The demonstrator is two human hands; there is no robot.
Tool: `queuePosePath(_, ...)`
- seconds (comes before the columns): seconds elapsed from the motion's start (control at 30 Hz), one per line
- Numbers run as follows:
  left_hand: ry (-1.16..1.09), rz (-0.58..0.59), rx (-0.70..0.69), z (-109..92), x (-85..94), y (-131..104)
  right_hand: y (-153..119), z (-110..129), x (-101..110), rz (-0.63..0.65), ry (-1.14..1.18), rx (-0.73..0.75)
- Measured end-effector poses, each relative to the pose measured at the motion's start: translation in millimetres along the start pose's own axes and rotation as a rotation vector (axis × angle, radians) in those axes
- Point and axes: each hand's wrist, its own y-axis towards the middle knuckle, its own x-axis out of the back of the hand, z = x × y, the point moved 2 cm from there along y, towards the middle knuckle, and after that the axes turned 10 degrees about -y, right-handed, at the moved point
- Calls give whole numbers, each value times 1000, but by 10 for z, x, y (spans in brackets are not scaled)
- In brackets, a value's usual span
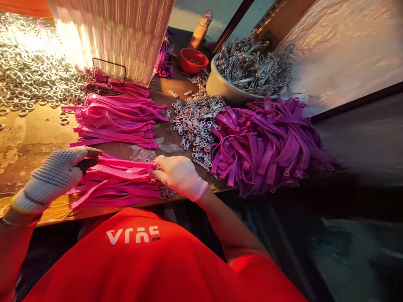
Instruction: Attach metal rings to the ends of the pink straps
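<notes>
My left hand [61, 173], in a white knitted glove with dark dots and blackened fingertips, is closed at the left end of a pink strap [127, 164]. Its dark fingers hide that end. In a thin white glove, my right hand [180, 174] pinches the strap's other end, where a small metal fitting partly shows. Below the stretched strap lies a pile of loose pink straps [116, 195] at the table's near edge. A few metal links [166, 193] rest under my right hand.
A second pink strap pile [116, 121] lies beyond. Metal rings [37, 84] spread at left. Swivel links [197, 126] heap beside purple straps [264, 142]. A full pale bucket [217, 79], a red bowl [192, 61] and a corrugated panel [116, 37] stand behind on the table [25, 134].
</notes>
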Motion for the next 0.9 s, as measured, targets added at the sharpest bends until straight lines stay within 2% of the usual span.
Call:
queuePosePath(0.07,-144,-50,97,54,-50,-6,48,-262,-89,-10,61,19)
queuePosePath(0.13,-453,-95,272,107,-180,-1,181,-594,-204,-94,123,-64)
queuePosePath(0.23,-1027,-70,593,150,-432,67,482,-1148,-409,-232,49,-452)
queuePosePath(0.3,-1286,-36,763,146,-575,140,682,-1435,-552,-240,-53,-641)
queuePosePath(0.4,-1435,17,861,122,-726,221,878,-1665,-718,-257,-58,-629)
queuePosePath(0.5,-1436,86,819,105,-811,204,898,-1773,-793,-318,25,-569)
queuePosePath(0.6,-1359,151,734,98,-832,110,842,-1840,-820,-357,90,-564)
queuePosePath(0.7,-1243,135,670,122,-827,14,752,-1772,-830,-432,129,-585)
queuePosePath(0.77,-1166,76,609,157,-828,-24,658,-1577,-801,-515,179,-563)
queuePosePath(0.83,-1106,16,565,198,-835,-46,543,-1247,-725,-586,350,-456)
queuePosePath(0.87,-1081,2,554,216,-838,-55,485,-1041,-666,-603,490,-374)
queuePosePath(0.9,-1049,7,542,231,-839,-63,438,-815,-602,-544,612,-281)
